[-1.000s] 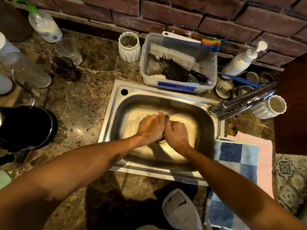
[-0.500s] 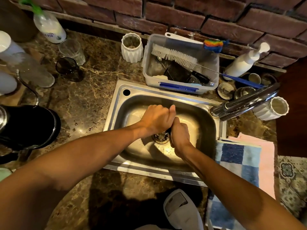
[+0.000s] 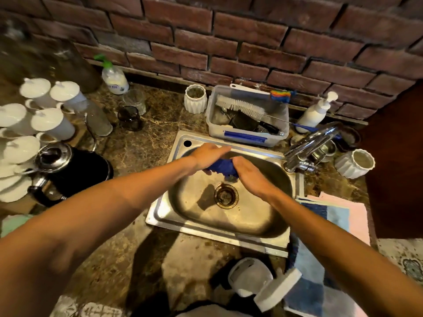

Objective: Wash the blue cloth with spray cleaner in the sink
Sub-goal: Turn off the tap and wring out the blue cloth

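A dark blue cloth (image 3: 221,167) is bunched up between both my hands above the steel sink (image 3: 249,216). My left hand (image 3: 206,155) grips its left end and my right hand (image 3: 248,173) grips its right end; most of the cloth is hidden by my fingers. The hands are over the far part of the basin, above and behind the drain (image 3: 226,196). A white spray bottle (image 3: 263,283) lies on the counter at the near edge, below the sink.
The tap (image 3: 309,145) reaches in from the right. Behind the sink sit a plastic tub (image 3: 248,136) with brushes, white ribbed cups (image 3: 195,99), and a pump bottle (image 3: 317,112). Folded towels (image 3: 338,216) lie right. White lidded cups (image 3: 41,115) and a black kettle (image 3: 73,170) crowd the left.
My hands have risen from the drain toward the far side of the basin, and the blue cloth now shows between them. The camera has tilted up, showing more wall and counter.
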